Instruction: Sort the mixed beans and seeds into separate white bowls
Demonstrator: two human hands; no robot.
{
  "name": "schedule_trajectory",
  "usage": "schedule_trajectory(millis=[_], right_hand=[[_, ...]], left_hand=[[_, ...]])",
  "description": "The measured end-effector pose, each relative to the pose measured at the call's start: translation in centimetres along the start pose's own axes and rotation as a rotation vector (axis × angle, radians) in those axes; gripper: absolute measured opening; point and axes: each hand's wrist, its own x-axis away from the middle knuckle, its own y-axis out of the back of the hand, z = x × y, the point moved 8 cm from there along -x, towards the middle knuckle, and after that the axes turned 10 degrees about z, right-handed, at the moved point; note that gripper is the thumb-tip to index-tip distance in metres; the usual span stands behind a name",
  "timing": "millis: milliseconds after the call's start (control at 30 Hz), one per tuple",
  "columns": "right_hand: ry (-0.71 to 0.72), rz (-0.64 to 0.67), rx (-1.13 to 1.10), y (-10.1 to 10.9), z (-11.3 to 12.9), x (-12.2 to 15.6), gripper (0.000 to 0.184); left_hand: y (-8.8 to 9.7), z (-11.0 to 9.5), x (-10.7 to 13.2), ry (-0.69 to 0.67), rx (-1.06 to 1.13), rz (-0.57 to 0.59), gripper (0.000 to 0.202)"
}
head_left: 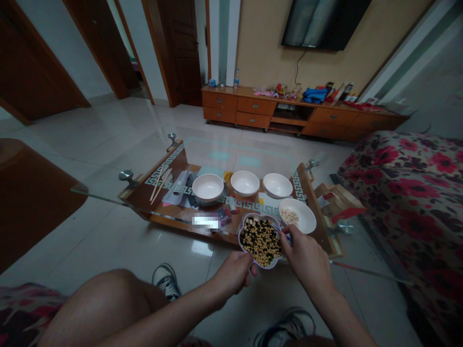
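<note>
A flower-shaped dish [244, 222] full of mixed yellow and dark beans [261, 240] sits at the near edge of a glass coffee table [108, 193]. My left hand [235, 272] is closed on the dish's near rim. At the dish's right side my right hand [302, 253] pinches a small bluish tool I cannot make out, its tip over the beans. Just beyond it stands a white bowl [306, 219] with some pale beans [290, 217] inside. Three more white bowls [207, 187], [245, 183], [277, 185] form a row farther back.
A pair of chopsticks [159, 184] and papers lie on the shelf under the glass at left. A floral sofa [408, 193] is on the right, a dark wooden piece [32, 193] on the left. A TV cabinet [289, 113] lines the far wall. My knees and shoes show below.
</note>
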Motion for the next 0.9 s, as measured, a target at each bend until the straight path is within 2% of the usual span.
schedule_trajectory(millis=[900], right_hand=[[0.056, -0.019, -0.031, -0.03, 0.52, 0.07, 0.026]], left_hand=[[0.09, 0.38, -0.3, -0.027, -0.013, 0.01, 0.044]])
